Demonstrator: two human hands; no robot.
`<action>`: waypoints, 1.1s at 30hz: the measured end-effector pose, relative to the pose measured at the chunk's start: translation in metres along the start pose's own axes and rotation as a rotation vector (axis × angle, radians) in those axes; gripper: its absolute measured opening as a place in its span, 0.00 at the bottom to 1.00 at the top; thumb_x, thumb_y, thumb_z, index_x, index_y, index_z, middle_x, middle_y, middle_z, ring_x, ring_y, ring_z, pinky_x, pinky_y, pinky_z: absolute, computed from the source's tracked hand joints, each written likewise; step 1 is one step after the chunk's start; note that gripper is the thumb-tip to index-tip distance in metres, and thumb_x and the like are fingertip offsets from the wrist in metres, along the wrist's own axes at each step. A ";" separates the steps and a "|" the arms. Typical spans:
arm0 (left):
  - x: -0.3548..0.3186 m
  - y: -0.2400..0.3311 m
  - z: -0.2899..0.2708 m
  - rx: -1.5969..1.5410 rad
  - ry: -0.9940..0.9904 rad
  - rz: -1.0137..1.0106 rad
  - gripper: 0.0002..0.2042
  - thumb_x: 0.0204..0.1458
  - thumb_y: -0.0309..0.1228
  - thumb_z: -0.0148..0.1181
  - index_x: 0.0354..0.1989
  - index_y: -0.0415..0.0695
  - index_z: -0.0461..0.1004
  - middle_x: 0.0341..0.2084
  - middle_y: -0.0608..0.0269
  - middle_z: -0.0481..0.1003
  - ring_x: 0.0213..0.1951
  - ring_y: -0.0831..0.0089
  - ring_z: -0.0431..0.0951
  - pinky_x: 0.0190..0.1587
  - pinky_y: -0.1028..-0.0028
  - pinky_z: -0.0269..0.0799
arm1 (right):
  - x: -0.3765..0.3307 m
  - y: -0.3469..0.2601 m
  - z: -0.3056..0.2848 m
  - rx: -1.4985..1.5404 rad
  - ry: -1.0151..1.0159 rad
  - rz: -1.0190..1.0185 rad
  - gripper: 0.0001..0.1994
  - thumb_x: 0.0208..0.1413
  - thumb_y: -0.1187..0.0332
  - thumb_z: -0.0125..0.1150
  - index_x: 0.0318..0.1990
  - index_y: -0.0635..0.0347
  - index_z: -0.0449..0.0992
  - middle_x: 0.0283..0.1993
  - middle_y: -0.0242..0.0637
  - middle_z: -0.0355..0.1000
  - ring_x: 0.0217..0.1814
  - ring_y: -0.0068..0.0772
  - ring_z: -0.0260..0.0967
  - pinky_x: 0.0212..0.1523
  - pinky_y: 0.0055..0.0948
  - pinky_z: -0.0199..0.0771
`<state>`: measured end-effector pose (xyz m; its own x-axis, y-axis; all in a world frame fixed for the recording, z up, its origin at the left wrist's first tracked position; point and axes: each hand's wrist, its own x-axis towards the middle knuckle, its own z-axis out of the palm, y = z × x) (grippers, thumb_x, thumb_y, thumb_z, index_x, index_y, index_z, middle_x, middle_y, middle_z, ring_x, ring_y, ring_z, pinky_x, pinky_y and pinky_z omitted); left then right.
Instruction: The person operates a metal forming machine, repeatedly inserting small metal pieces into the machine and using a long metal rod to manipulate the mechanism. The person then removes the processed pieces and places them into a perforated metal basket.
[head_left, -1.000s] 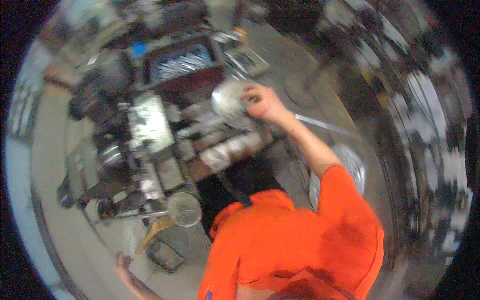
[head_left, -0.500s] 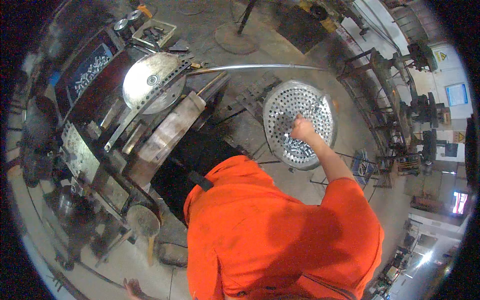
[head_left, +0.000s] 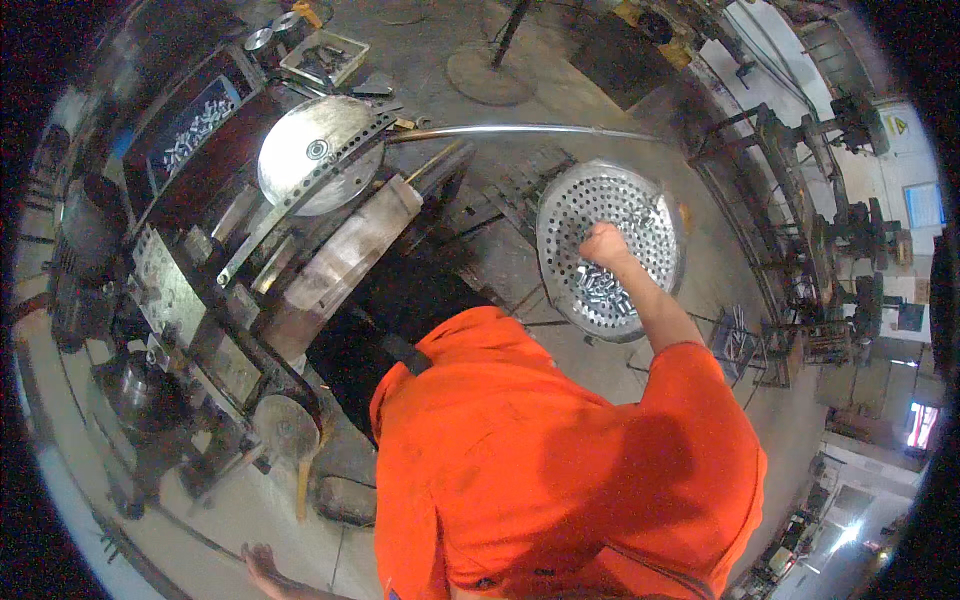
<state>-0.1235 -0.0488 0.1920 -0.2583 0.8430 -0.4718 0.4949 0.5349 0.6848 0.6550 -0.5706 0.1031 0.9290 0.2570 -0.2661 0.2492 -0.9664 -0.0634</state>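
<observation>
My right hand (head_left: 606, 245), its fingers curled in, is over a round perforated metal tray (head_left: 568, 205). What those fingers hold, if anything, is hidden. Beside the hand, on the near part of the tray, small shiny cylindrical metal pieces (head_left: 605, 290) lie in a loose heap. More of the same pieces are scattered toward the tray's far right side. At the lower left, away from the bench, my left hand (head_left: 262, 570) hangs with its fingers apart and nothing in it.
On the bench to my left are a large metal disc (head_left: 300, 180), a perforated bar (head_left: 262, 243) and a long metal block (head_left: 350, 255). Behind them stand a bin of small metal parts (head_left: 195, 135) and a pale tray (head_left: 335, 60). A long rod (head_left: 520, 130) reaches across beyond the perforated tray.
The whole view has shifted slightly. My right hand has moved a little toward the far left over the tray. More of my left hand shows, with its fingers spread.
</observation>
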 end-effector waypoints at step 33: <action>-0.239 0.226 0.283 -0.414 -0.826 0.621 0.13 0.52 0.36 0.57 0.25 0.37 0.74 0.17 0.66 0.72 0.20 0.82 0.70 0.23 0.80 0.65 | -0.156 -0.412 -0.138 0.763 0.028 -1.736 0.15 0.29 0.69 0.55 0.31 0.61 0.75 0.42 0.46 0.68 0.41 0.47 0.67 0.41 0.37 0.70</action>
<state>0.2848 -0.1458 0.3020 0.6459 0.7566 -0.1020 -0.0081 0.1404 0.9901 0.4449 -0.2117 0.3037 -0.1758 0.8067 0.5642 0.6339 0.5312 -0.5621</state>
